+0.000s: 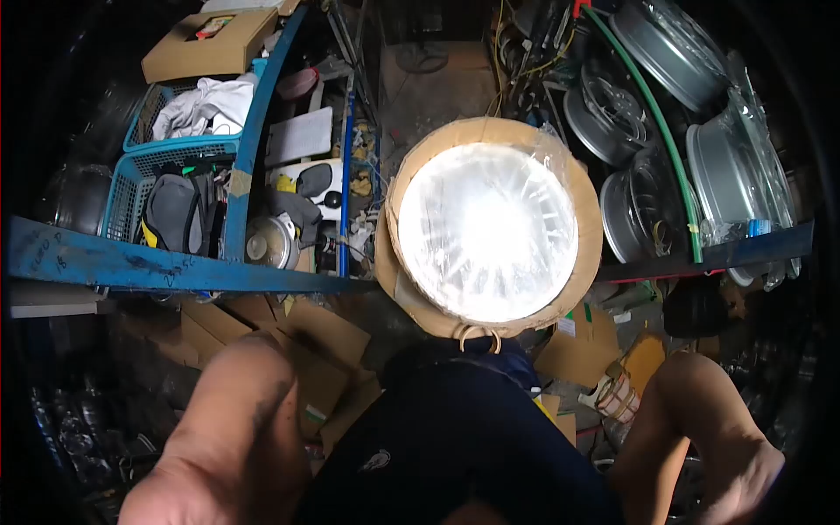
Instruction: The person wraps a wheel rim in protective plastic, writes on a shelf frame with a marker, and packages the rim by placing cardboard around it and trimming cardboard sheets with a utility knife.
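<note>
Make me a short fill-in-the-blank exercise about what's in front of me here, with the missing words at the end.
1. The bright round object in the middle is ringed by brown ____.
2. A white cloth lies in the upper of ____ blue baskets at the left.
3. The long curved bar by the metal wheels is coloured ____.
4. The dark clothing below carries a small ____ logo.

Missing words: cardboard; two; green; white.
</note>
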`<control>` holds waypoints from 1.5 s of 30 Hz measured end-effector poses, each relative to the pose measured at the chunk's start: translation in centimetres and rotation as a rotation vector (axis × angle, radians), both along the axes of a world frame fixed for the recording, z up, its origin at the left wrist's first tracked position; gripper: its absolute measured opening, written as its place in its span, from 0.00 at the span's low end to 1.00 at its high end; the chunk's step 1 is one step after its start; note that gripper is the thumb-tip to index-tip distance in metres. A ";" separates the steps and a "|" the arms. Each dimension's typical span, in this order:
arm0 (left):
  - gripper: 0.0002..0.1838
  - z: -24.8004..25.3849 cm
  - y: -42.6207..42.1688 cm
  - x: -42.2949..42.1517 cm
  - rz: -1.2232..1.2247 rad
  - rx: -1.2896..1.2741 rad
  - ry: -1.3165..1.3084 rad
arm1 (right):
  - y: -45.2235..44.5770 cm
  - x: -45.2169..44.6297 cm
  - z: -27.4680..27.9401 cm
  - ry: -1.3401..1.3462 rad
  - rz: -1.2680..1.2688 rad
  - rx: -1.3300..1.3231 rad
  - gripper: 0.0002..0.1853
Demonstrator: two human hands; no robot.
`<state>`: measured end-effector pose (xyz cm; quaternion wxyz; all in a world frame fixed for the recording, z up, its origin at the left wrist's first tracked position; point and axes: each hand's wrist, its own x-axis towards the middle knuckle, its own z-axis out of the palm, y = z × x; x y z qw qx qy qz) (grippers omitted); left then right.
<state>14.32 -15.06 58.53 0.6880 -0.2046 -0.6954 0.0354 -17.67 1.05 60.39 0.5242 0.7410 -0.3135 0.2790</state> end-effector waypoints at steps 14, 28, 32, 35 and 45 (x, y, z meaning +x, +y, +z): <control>0.21 -2.0 -2.0 -10.1 -0.245 -0.016 0.400 | 0.0 -1.3 -1.7 -0.102 0.366 -0.657 0.21; 0.27 -46.5 3.7 -8.1 -0.563 1.598 -1.442 | 6.9 3.0 -48.5 -1.912 -0.016 1.530 0.32; 0.30 -52.3 6.5 -10.6 -0.879 1.903 -1.617 | 3.3 1.3 -46.4 -1.743 -0.418 1.821 0.16; 0.26 -52.9 5.5 -6.1 -0.821 2.234 -1.034 | 5.9 -1.6 -49.2 -1.827 -0.407 1.736 0.19; 0.15 -54.8 -21.9 -8.4 -0.385 2.383 0.720 | 1.0 -2.8 -36.9 -1.253 -0.797 2.366 0.31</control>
